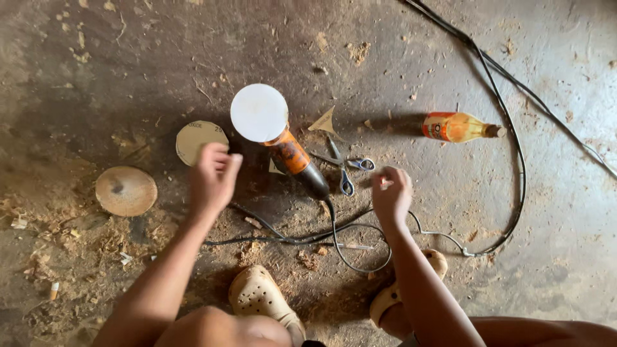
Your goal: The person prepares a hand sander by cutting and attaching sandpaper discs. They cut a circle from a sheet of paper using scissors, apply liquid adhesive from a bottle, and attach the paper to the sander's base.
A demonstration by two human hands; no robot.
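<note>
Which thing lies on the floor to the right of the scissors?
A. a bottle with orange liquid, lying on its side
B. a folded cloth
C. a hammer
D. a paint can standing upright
A: the bottle lies on its side on the dusty floor, right of the scissors, its cap end pointing right toward the black cable.

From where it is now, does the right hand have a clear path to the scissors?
Probably yes. The right hand hovers just right of the scissors on the floor, with nothing between them; the sander lies on their far side.
</note>
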